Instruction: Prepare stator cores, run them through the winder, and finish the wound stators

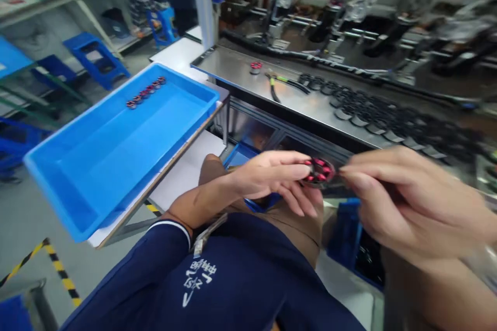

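Note:
My left hand [277,178] pinches a small round motor stator [320,171] between thumb and fingers, in front of my lap. The stator has a dark rim and red windings in a ring. Close to its right edge, my right hand [404,194] is closed in a pinch of thumb and forefinger. What lies in that pinch, if anything, is too small and blurred to tell. Another red-wound stator [256,67] sits on the metal bench, beside pliers [285,84] with green-and-black handles.
A blue tray [128,145] on a stand to the left holds a row of stators [146,93]. Many dark curved parts [388,114] lie along the metal bench [233,64]. Machine fixtures [334,26] stand behind. A blue bin [345,227] is below my right hand.

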`<state>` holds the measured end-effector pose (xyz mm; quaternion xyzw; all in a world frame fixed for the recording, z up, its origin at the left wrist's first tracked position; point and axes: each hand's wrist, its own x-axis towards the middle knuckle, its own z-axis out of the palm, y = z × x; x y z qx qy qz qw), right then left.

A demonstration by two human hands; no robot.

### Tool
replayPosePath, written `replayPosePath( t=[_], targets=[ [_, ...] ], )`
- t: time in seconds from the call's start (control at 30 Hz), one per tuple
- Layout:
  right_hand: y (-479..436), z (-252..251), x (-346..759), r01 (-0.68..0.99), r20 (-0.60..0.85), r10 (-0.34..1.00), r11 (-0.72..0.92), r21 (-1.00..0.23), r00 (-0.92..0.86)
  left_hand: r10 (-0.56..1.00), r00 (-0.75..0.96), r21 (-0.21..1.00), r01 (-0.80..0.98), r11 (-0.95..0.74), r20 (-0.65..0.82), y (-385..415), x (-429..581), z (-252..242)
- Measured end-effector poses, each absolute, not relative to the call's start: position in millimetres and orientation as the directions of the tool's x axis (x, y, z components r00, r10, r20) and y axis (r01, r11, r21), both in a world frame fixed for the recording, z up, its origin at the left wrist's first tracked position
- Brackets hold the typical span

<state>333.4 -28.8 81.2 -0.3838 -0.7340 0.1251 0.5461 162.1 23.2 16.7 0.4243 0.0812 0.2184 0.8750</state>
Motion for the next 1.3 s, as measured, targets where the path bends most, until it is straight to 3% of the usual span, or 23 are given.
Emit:
replayPosePath(
  t=[0.13,0.2,0.27,0.3,0.37,0.43,0.5,0.53,0.67,0.83,0.9,0.97,1.03,1.1,1.17,1.3],
  targets=[
    [-30.9,81.9,339.1,0.555,0.732,0.675,0.645,-0.526,-0.091,0.751,0.618,0.753,-0.602,0.265,0.230,17.9,159.7,17.2],
    [-25.7,81.0,337.2,0.550,0.719,0.689,0.635,-0.542,-0.088,0.809,0.489,0.738,-0.666,0.105,0.326,21.9,161.7,14.2],
    [-21.2,80.0,335.6,0.500,0.694,0.716,0.631,-0.594,-0.080,0.838,0.433,0.757,-0.653,0.038,0.332,28.5,164.9,12.2],
    [-19.4,79.5,335.2,0.467,0.691,0.718,0.641,-0.609,-0.086,0.839,0.454,0.777,-0.627,0.061,0.301,32.2,166.6,11.9],
    [-16.7,78.5,335.6,0.412,0.699,0.707,0.672,-0.615,-0.110,0.731,0.652,0.834,-0.505,0.222,0.201,39.0,169.2,12.6],
    [-14.5,78.1,337.0,0.379,0.717,0.683,0.705,-0.600,-0.136,0.439,0.894,0.871,-0.285,0.399,0.092,42.7,169.7,14.6],
    [-13.0,78.3,338.6,0.373,0.731,0.667,0.722,-0.583,-0.147,0.248,0.968,0.875,-0.141,0.464,0.024,41.7,168.3,17.3],
    [-12.7,78.5,339.4,0.381,0.732,0.665,0.721,-0.579,-0.146,0.276,0.961,0.866,-0.153,0.476,0.019,39.4,167.3,18.7],
    [-14.8,78.4,340.7,0.438,0.714,0.696,0.667,-0.603,-0.077,0.649,0.751,0.823,-0.442,0.357,0.122,26.9,164.1,22.4],
    [-17.4,75.8,338.7,0.429,0.666,0.746,0.603,-0.673,-0.005,0.807,0.473,0.748,-0.661,0.061,0.353,27.2,165.5,16.9],
    [-16.3,74.6,338.3,0.393,0.657,0.754,0.610,-0.688,-0.021,0.814,0.465,0.739,-0.671,0.067,0.348,33.3,167.5,13.9],
    [-14.4,73.8,338.4,0.347,0.672,0.739,0.645,-0.680,-0.057,0.726,0.641,0.794,-0.565,0.225,0.251,39.3,169.6,12.9],
    [-12.7,73.4,339.1,0.313,0.696,0.712,0.684,-0.658,-0.091,0.479,0.873,0.853,-0.313,0.418,0.086,42.6,171.0,14.5],
    [-12.1,73.4,340.1,0.300,0.725,0.681,0.716,-0.630,-0.102,0.277,0.961,0.869,-0.116,0.482,-0.026,42.1,170.9,17.5],
    [-13.0,73.3,341.4,0.322,0.733,0.675,0.714,-0.622,-0.081,0.333,0.943,0.879,-0.139,0.456,-0.023,38.6,169.9,19.8],
    [-17.1,71.5,343.0,0.418,0.671,0.741,0.609,-0.673,0.001,0.653,0.750,0.890,-0.364,0.273,0.106,30.2,169.0,16.7]
  ],
)
